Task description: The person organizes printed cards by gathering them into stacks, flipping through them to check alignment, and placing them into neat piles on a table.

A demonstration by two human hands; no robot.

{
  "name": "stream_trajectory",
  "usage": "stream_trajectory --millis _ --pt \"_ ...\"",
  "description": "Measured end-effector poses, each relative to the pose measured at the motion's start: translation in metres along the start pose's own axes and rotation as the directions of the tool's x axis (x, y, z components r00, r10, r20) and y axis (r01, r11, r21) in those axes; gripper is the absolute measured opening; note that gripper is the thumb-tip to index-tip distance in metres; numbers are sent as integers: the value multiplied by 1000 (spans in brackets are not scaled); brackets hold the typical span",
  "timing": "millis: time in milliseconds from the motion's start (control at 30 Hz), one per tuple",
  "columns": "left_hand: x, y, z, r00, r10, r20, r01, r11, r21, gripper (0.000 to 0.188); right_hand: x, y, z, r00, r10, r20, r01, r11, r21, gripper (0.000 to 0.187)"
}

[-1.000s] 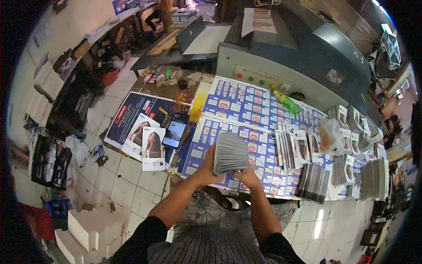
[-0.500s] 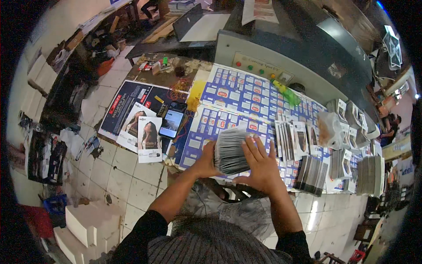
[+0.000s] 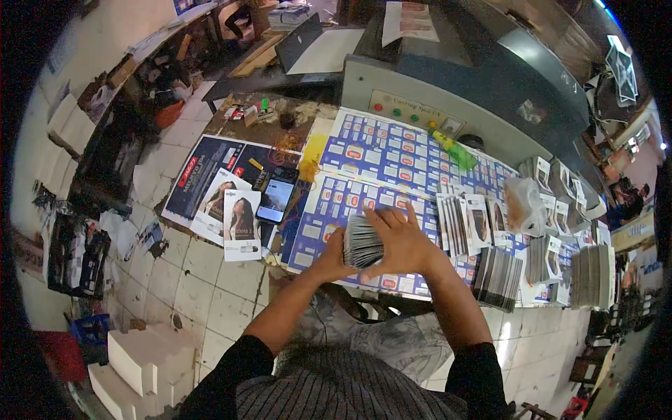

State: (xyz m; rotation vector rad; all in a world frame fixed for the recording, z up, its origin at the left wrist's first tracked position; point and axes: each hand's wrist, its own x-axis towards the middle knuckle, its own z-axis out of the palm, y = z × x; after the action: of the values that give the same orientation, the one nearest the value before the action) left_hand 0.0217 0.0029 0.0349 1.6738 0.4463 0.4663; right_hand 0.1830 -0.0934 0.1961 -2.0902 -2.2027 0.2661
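Observation:
Between my hands stands a thick stack of printed cards point(image 3: 362, 245), its edges facing up. My left hand point(image 3: 329, 260) is closed against the stack's left side. My right hand point(image 3: 400, 241) wraps its right side, fingers over the far edge and thumb at the near side, covering part of it. Under them lies a blue printed sheet point(image 3: 318, 210) that covers the table. To the left are two white leaflets with a portrait point(image 3: 241, 222) and a lit phone point(image 3: 275, 201). On the right stand a row of fanned cards point(image 3: 453, 222) and a dark-edged bundle point(image 3: 498, 278).
More card stacks point(image 3: 592, 276) fill the table's right end, beside a clear plastic bag point(image 3: 523, 206). A green bottle point(image 3: 455, 150) lies by a grey machine point(image 3: 420, 87) with buttons at the back. Rubber bands point(image 3: 285, 145) lie at the far left. White blocks point(image 3: 143, 364) stand on the floor.
My hands have pressed closer together, and the stack between them looks narrower. My right hand has moved left and further over it.

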Motion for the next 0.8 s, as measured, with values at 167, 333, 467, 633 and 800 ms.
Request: stream_trajectory --millis 167,333,467,633,800 --pt "9 -29 -6 978 176 -108 -140 949 283 88 -5 7 18 999 18 -38 -17 999 37 71" --pt "21 71 -20 980 194 48 -180 755 631 84 -43 44 67 897 428 -111 -181 586 790 49" --pt "25 84 -10 977 -22 213 -178 467 866 103 -49 50 117 886 453 -102 -308 738 600 71" --pt "21 75 -10 968 -121 219 -166 346 924 114 -54 26 97 766 385 -514 -314 923 224 77" --pt "31 73 -5 966 -39 256 -219 404 888 113 -55 -1 109 940 66 -335 -41 996 81 81"
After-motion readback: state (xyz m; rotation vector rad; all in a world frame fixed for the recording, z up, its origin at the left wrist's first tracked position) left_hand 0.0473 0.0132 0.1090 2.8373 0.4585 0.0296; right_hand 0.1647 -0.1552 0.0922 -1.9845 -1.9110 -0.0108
